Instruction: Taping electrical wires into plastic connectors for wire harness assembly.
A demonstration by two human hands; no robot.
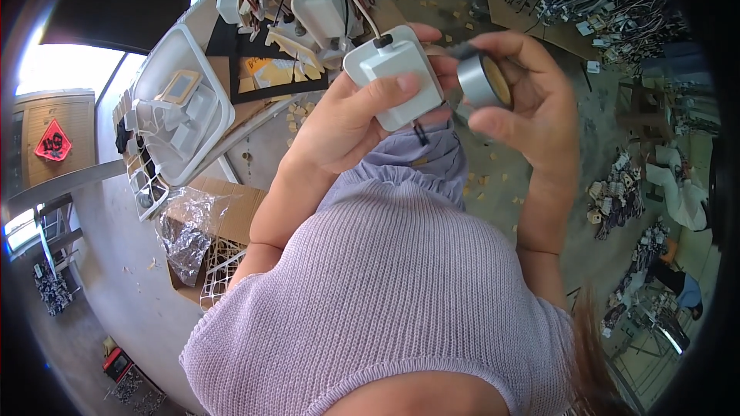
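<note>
We find the left hand [347, 119] gripping a white rounded plastic box [395, 75] with a black cable, the right hand [524, 100] closed on a grey tape roll [482, 81] just beside it; we judge taping underway, calling next for a freed tape end.

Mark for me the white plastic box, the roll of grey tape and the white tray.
white plastic box [395, 77], head view, on its raised top face, held in the left hand [347, 119].
roll of grey tape [479, 81], head view, on its grey outer band, held in the right hand [532, 100].
white tray [220, 119], head view, on its right rim.
</note>
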